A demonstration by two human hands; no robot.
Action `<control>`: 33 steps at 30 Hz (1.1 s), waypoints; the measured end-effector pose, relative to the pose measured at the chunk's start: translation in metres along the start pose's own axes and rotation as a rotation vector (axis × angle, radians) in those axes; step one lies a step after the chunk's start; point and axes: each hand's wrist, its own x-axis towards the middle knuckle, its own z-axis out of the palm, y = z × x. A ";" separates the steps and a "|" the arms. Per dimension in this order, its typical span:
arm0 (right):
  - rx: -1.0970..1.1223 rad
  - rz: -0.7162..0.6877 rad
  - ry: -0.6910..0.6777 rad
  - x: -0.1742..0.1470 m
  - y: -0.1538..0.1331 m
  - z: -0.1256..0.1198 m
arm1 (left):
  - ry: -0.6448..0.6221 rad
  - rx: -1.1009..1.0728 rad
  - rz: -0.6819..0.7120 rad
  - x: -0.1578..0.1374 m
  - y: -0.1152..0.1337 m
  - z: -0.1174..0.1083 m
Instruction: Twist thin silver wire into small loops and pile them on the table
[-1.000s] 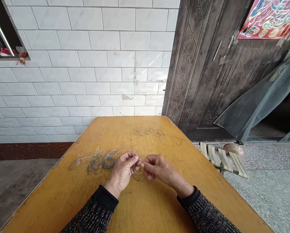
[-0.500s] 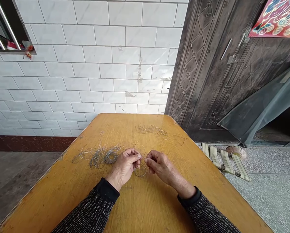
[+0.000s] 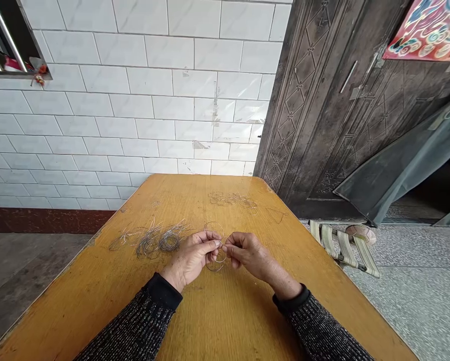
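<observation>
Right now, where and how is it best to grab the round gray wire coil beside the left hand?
Probably pinch the near rim of the round gray wire coil, coming from the person's side: strands look bunched there, while loose ends stick out at the far side. The looser wire tangle on its left and left hand on its right crowd the flanks.

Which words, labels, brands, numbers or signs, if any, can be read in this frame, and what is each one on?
None can be read.
The red poster on the door runs out of frame; its swirling pattern shows no legible lettering.
The wire bundles, table and tiled wall show no text.
</observation>
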 end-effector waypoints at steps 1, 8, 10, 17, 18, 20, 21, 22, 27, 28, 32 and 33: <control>-0.004 0.001 0.000 0.000 0.001 0.000 | 0.007 0.007 0.000 0.000 0.000 0.000; 0.054 -0.003 -0.008 0.003 0.005 0.000 | 0.059 0.083 0.003 0.000 -0.003 0.001; 0.102 -0.023 0.031 0.003 0.002 -0.001 | 0.064 0.135 0.025 0.000 -0.004 0.002; 0.335 -0.032 0.055 0.002 -0.004 -0.006 | -0.018 0.300 0.077 -0.003 -0.003 0.006; 0.367 -0.035 0.045 0.002 -0.005 -0.006 | -0.031 0.306 0.073 -0.004 -0.003 0.006; 0.424 -0.040 0.037 0.001 -0.005 -0.006 | -0.051 0.307 0.054 -0.005 -0.003 0.008; 0.451 -0.039 0.035 0.000 -0.005 -0.006 | -0.061 0.301 0.042 -0.005 -0.003 0.008; 0.480 -0.035 0.033 0.000 -0.004 -0.005 | -0.071 0.292 0.032 -0.005 -0.003 0.009; 0.649 0.006 0.032 0.002 0.001 -0.001 | -0.067 0.250 0.021 -0.006 -0.004 0.013; 0.678 0.013 0.032 0.003 0.002 -0.001 | -0.066 0.245 0.021 -0.007 -0.004 0.014; 0.715 0.038 0.044 0.005 0.003 -0.001 | -0.064 0.189 0.029 -0.007 -0.007 0.016; 0.708 0.040 0.055 0.006 0.003 -0.002 | -0.053 0.173 0.032 -0.006 -0.008 0.016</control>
